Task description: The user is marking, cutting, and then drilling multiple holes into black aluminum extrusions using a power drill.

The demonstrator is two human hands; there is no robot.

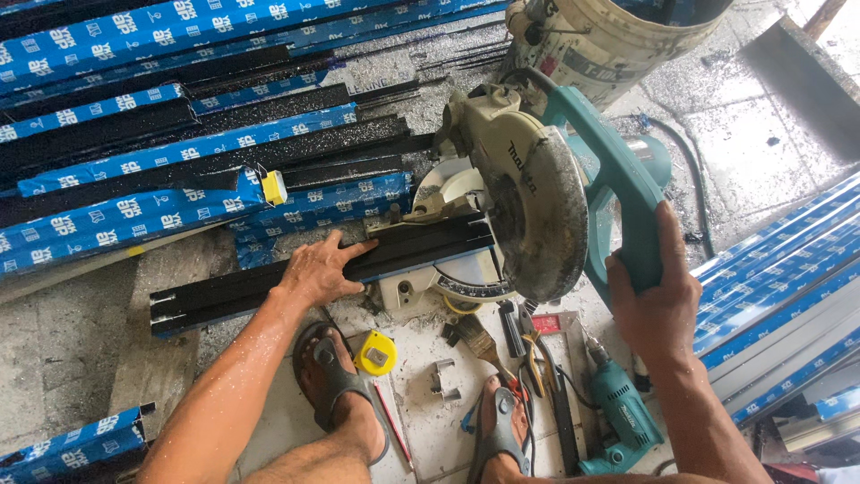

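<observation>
A teal and cream miter saw [528,193] sits on the floor in front of me. My right hand [654,296] grips its teal handle [627,206]. My left hand [322,269] presses flat on a black aluminium profile [269,287] that lies across the saw's base and runs under the blade guard. The profile's left end sticks out over the concrete.
Stacks of black profiles in blue wrapping [179,134] fill the upper left, with more [779,287] at right. A dirty bucket [609,36] stands behind the saw. By my sandalled feet lie a yellow tape measure [376,354], brush [475,341], pliers [535,354], pencil and teal drill [623,417].
</observation>
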